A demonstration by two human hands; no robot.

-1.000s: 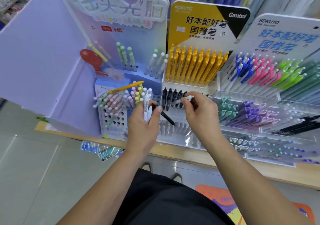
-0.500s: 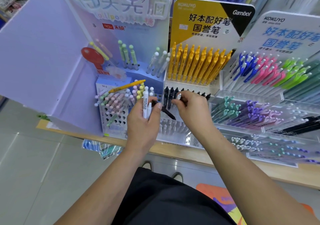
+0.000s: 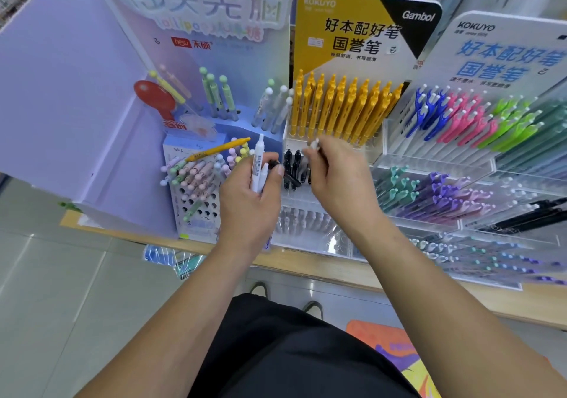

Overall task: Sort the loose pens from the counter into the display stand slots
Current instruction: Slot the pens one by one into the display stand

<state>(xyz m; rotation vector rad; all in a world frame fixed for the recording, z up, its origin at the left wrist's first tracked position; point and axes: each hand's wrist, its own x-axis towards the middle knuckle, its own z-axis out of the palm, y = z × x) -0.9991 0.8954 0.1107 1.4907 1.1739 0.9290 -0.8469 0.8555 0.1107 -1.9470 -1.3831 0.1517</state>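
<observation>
Head view. Step in hand, as judged: seating one pen in a slot while the spare bundle waits. To do it well, bring the pen tip-down over a free slot among its own kind and steady it upright before release. Keep the bundle off the rows so nothing is knocked out.

The counter (image 3: 306, 262) edge runs nearest, below both hands.

Left hand (image 3: 248, 201) — fingers curled round two white pens (image 3: 257, 167) held upright, thumb pressed against them. A black pen (image 3: 291, 179) juts from the same grip, slanting down to the right over the black row (image 3: 293, 161).

Right hand (image 3: 340, 183) — fingertips pinched together on a light pen (image 3: 314, 144) (blurred; only its pale end shows). It is held just above the black row and just below the yellow pens (image 3: 337, 106). Whether it touches a slot cannot be told.

Left of the hands, a stray yellow pen (image 3: 217, 150) lies across the pastel box (image 3: 196, 213), not yet sorted.
</observation>
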